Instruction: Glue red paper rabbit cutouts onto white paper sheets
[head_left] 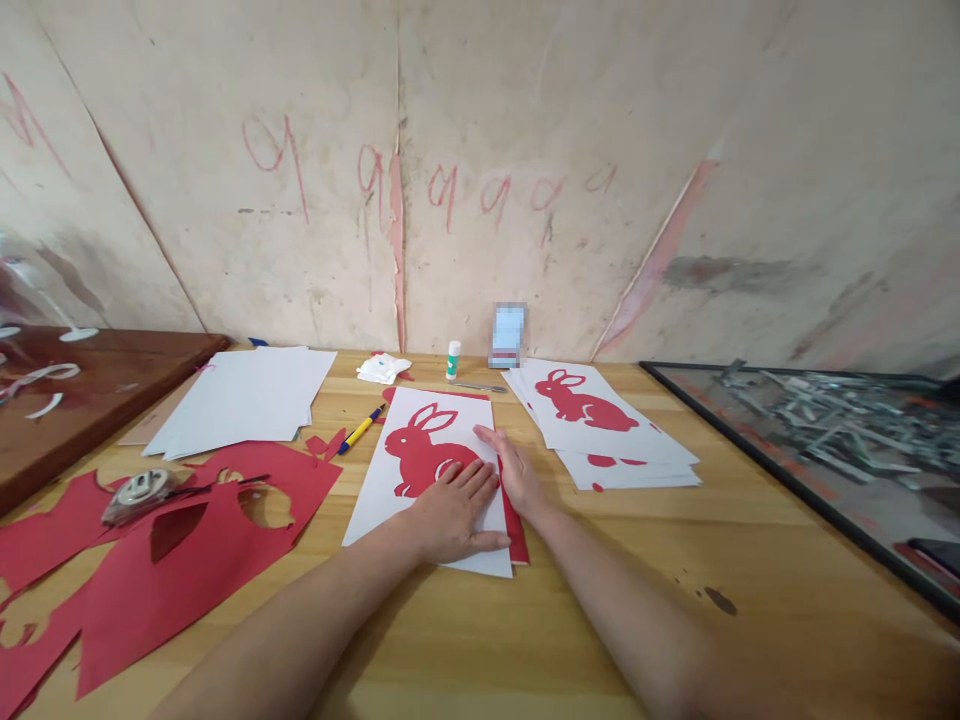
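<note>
Red paper rabbit (412,455), flat on white sheet (374,512), partly beneath left hand (454,510): fingers extended, slightly spread, nothing gripped. At sheet's right edge, right hand (519,478), fingers outstretched, apparently gripping nothing. Left of sheet, blue-and-yellow pen (361,430); beyond sheet, glue stick (453,362); right, second red rabbit (592,409). Possible faults: creased rabbit from uneven palm pressure; skewed sheet from sliding over red paper (517,537) beneath.

Stained wall (525,110) behind wooden table (480,645)
</note>
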